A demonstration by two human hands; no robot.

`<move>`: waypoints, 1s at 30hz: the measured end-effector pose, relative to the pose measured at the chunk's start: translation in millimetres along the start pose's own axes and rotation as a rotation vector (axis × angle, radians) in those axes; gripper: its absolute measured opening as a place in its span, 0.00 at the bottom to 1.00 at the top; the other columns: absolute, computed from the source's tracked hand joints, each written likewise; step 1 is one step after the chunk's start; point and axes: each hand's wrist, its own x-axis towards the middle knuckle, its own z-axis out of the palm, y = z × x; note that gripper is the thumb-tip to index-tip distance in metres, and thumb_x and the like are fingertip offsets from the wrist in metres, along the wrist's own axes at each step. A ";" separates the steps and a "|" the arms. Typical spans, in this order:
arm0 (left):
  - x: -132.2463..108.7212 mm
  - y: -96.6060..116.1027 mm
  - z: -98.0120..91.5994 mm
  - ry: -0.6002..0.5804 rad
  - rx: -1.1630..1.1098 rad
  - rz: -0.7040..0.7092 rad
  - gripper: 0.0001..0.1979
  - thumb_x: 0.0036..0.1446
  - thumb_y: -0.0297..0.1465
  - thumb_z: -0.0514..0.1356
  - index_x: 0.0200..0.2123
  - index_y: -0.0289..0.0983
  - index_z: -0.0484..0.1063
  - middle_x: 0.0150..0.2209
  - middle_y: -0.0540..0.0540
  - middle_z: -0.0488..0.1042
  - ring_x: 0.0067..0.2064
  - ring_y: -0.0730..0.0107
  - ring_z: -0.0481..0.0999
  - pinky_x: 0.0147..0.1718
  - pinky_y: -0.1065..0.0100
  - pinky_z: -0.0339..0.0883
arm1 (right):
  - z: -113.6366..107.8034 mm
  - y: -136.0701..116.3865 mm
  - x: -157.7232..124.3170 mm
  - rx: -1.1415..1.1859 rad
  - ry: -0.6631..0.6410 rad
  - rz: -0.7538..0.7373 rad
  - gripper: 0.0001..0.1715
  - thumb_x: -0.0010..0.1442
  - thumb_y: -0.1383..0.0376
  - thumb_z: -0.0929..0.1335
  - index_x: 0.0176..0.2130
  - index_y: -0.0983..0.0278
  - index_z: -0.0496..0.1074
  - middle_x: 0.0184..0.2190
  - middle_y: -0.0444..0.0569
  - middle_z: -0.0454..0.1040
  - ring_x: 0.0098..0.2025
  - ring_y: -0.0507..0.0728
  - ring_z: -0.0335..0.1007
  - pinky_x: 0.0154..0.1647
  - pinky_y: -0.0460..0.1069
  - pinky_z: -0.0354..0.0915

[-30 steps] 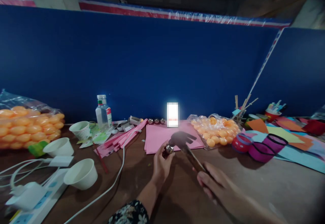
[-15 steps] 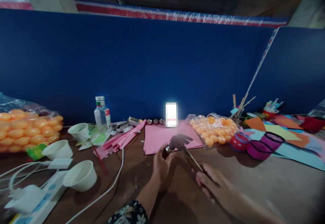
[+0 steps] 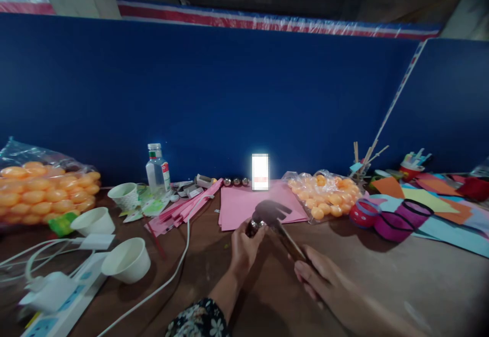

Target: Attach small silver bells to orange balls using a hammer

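My right hand (image 3: 316, 275) is wrapped round the wooden handle of a claw hammer (image 3: 272, 213). The hammer's dark head is over the fingers of my left hand (image 3: 244, 249), which are closed round a small shiny metal ball (image 3: 252, 227). Part of the ball is hidden by my fingers and the hammer head; whether the two touch, I cannot tell. Just beyond my hands lies a stack of pink paper (image 3: 237, 204). Several similar shiny metal balls (image 3: 237, 181) stand in a row behind it, near the blue wall.
A bag of orange balls (image 3: 324, 197) lies right of the pink paper, another (image 3: 49, 192) at far left. Paper cups (image 3: 128, 260), a power strip (image 3: 69, 296) and a white cable (image 3: 183, 255) occupy the left. A plastic bottle (image 3: 156, 171) stands behind. Magenta cups (image 3: 395, 225) are at right.
The hammer head has come down slightly and is nearer the ball in my left hand. The whole scene has shifted a little to the right in view.
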 end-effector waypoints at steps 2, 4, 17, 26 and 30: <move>0.2 0.1 0.5 0.023 -0.001 0.003 0.08 0.41 0.31 0.63 0.26 0.32 0.73 0.20 0.52 0.68 0.21 0.78 0.63 0.21 0.76 0.57 | 1.1 0.0 -0.9 -0.033 0.018 0.021 0.17 0.59 0.52 0.57 0.31 0.62 0.61 0.21 0.40 0.61 0.22 0.48 0.57 0.20 0.42 0.57; 0.6 1.7 -0.1 0.022 -0.008 -0.002 0.08 0.41 0.31 0.63 0.26 0.32 0.73 0.19 0.52 0.67 0.21 0.79 0.62 0.20 0.76 0.56 | 1.0 -1.7 -1.9 -0.048 0.034 0.006 0.17 0.59 0.52 0.58 0.31 0.62 0.61 0.22 0.40 0.62 0.22 0.48 0.58 0.21 0.42 0.57; 6.5 5.2 -5.1 -0.059 -0.642 -0.285 0.25 0.38 0.26 0.67 0.44 0.41 0.70 0.36 0.51 0.74 0.35 0.79 0.73 0.42 0.71 0.64 | 0.9 -1.5 0.5 0.166 0.080 0.018 0.18 0.59 0.51 0.57 0.31 0.63 0.59 0.24 0.40 0.61 0.20 0.47 0.55 0.18 0.40 0.55; 3.8 10.5 -7.1 -0.140 -0.724 -0.289 0.25 0.42 0.27 0.66 0.46 0.42 0.67 0.36 0.49 0.75 0.36 0.76 0.75 0.39 0.72 0.66 | 2.2 3.0 0.5 0.214 0.058 -0.002 0.19 0.59 0.51 0.56 0.31 0.63 0.59 0.22 0.39 0.59 0.19 0.46 0.53 0.17 0.40 0.55; 4.4 9.1 -9.0 -0.167 -0.728 -0.322 0.20 0.41 0.28 0.66 0.41 0.38 0.71 0.34 0.49 0.76 0.34 0.77 0.75 0.36 0.75 0.67 | 1.8 1.0 -0.3 0.175 0.049 -0.001 0.20 0.59 0.50 0.57 0.30 0.63 0.59 0.21 0.39 0.58 0.20 0.46 0.54 0.18 0.40 0.55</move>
